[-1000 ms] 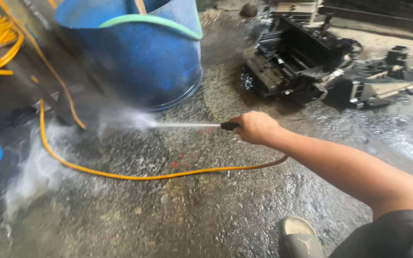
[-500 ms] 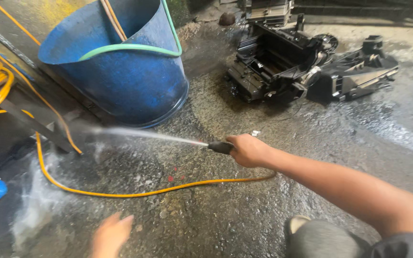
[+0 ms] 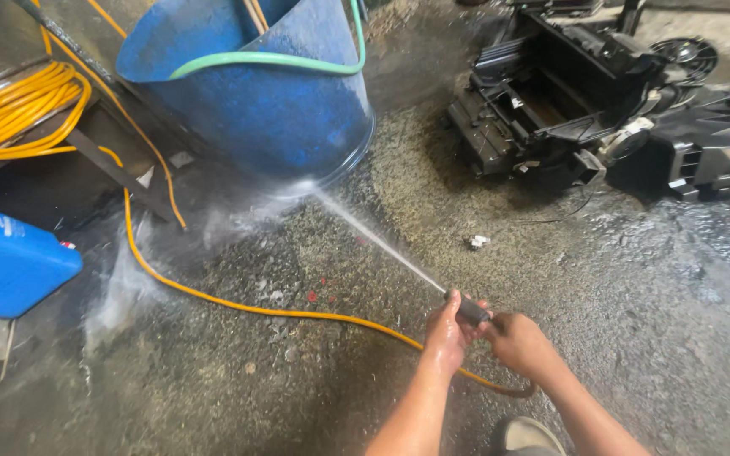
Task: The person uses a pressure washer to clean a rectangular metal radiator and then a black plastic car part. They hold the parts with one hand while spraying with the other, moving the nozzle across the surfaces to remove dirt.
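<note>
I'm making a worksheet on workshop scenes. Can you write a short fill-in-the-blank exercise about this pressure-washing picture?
1. Both hands, the left hand and the right hand, grip the spray nozzle, which shoots a jet of ____.
2. The jet strikes the base of a large ____ barrel.
3. A ____ hose snakes across the wet floor.
4. The black machine parts lie to the ____ of the barrel.

Missing words: water; blue; yellow; right
</note>
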